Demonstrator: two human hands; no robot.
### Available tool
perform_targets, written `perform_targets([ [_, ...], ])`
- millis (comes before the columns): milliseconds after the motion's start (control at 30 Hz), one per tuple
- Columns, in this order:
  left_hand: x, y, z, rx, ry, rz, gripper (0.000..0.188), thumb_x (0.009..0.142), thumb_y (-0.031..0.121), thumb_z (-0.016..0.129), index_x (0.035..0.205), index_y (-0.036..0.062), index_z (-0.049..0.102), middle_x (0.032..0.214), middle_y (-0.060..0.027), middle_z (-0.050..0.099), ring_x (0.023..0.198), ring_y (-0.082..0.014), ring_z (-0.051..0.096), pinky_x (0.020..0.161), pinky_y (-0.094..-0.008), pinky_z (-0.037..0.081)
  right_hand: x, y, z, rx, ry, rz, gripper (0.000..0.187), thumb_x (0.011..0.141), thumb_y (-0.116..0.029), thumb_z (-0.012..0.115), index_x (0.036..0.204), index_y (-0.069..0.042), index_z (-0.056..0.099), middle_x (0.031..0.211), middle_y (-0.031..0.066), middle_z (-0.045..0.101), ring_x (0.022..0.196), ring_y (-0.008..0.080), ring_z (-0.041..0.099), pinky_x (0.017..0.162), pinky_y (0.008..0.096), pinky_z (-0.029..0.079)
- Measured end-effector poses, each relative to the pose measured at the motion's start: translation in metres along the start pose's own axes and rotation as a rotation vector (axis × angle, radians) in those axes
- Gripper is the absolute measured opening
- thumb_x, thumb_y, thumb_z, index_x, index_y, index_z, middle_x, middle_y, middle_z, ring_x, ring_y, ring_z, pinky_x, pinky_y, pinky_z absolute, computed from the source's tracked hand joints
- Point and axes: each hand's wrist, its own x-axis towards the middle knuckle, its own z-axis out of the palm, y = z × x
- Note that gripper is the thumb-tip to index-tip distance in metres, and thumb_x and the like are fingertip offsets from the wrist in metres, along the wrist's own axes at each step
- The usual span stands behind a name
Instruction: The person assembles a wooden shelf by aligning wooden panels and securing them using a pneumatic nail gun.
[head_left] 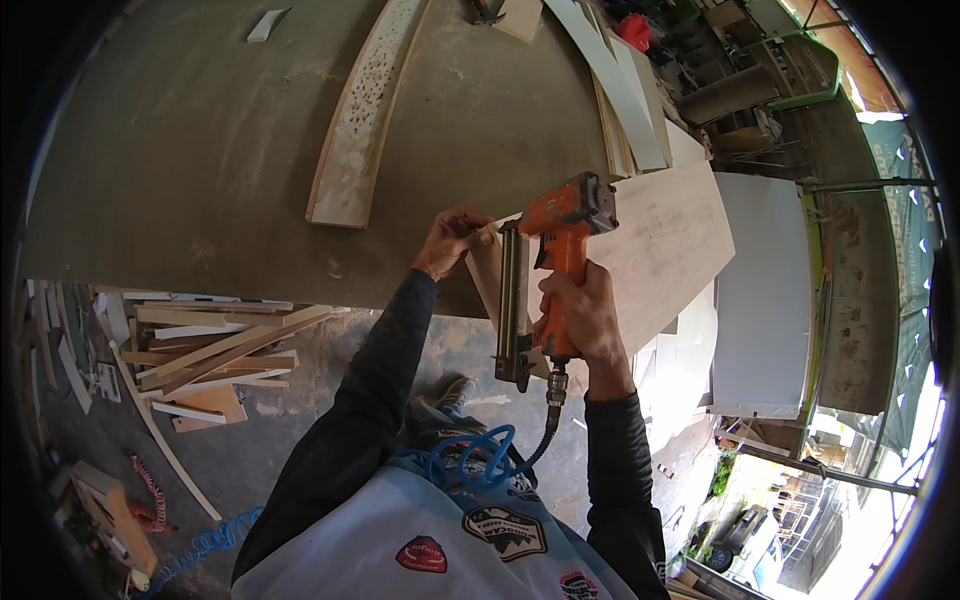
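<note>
My right hand (588, 315) is wrapped round the handle of an orange pneumatic nail gun (560, 215). The gun's long dark magazine (510, 300) points toward my body, and an air fitting with a hose (555, 390) leaves the bottom of its handle. Close to the gun's nose, my left hand (455, 243) pinches the corner of a thin strip of light wood (484, 270). That strip runs along the left side of a broad pale plywood panel (660, 240), partly hidden behind the gun. Whether the nose touches the wood, I cannot tell.
A long board with brown specks (355, 150) lies on the big brown worktable (220, 160). White strips (610, 80) rest at its far right. Wood offcuts (215, 350) are piled at the left, below the table's edge. A coiled blue hose (480, 460) hangs before my shirt.
</note>
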Motion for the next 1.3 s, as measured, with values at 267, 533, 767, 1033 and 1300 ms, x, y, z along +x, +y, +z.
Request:
perform_targets([
  [267, 0.001, 0.002, 0.0, -0.034, -0.032, -0.015, 0.02, 0.079, -0.002, 0.078, 0.097, 0.0037, 0.069, 0.097, -0.0051, 0.072, 0.092, -0.013, 0.065, 0.083, -0.0286, 0.051, 0.0, 0.001, 0.003, -0.008, 0.024, 0.039, 0.018, 0.082, -0.01, 0.057, 0.082, 0.008, 0.057, 0.064, 0.0089, 0.057, 0.048, 0.0183, 0.06, 0.044, 0.0322, 0.05],
  [533, 0.0, 0.0, -0.003, -0.032, -0.029, 0.008, 0.021, 0.079, -0.002, 0.078, 0.097, 0.0034, 0.069, 0.098, -0.0061, 0.071, 0.092, -0.0133, 0.065, 0.083, -0.0292, 0.052, 0.001, -0.006, 0.006, -0.072, 0.013, 0.008, 0.02, 0.083, -0.012, 0.058, 0.078, 0.008, 0.056, 0.063, 0.0093, 0.057, 0.049, 0.0169, 0.058, 0.045, 0.0325, 0.051],
  [767, 0.0, 0.006, 0.002, -0.054, -0.062, -0.024, 0.023, 0.08, -0.001, 0.078, 0.1, 0.005, 0.068, 0.099, -0.004, 0.071, 0.093, -0.0114, 0.064, 0.088, -0.0283, 0.049, 0.002, -0.005, 0.003, -0.08, 0.007, 0.014, 0.02, 0.082, -0.012, 0.057, 0.077, 0.008, 0.055, 0.063, 0.0092, 0.056, 0.05, 0.0167, 0.058, 0.046, 0.0328, 0.052],
  [1033, 0.004, -0.001, -0.007, -0.025, -0.057, 0.006, 0.02, 0.082, -0.002, 0.075, 0.099, 0.0047, 0.068, 0.099, -0.0044, 0.071, 0.094, -0.0122, 0.065, 0.087, -0.0274, 0.049, -0.004, 0.003, 0.004, 0.003, 0.032, 0.058, 0.017, 0.08, -0.01, 0.056, 0.082, 0.007, 0.055, 0.064, 0.0087, 0.056, 0.049, 0.0179, 0.058, 0.046, 0.0333, 0.051],
  [1300, 0.002, 0.004, -0.001, -0.065, -0.051, -0.012, 0.017, 0.083, -0.006, 0.071, 0.097, 0.0027, 0.068, 0.097, -0.0056, 0.072, 0.089, -0.0118, 0.066, 0.084, -0.0284, 0.052, -0.007, 0.003, 0.004, -0.038, 0.017, -0.003, 0.018, 0.081, -0.011, 0.056, 0.076, 0.006, 0.055, 0.06, 0.0089, 0.056, 0.047, 0.0185, 0.058, 0.046, 0.0334, 0.05],
])
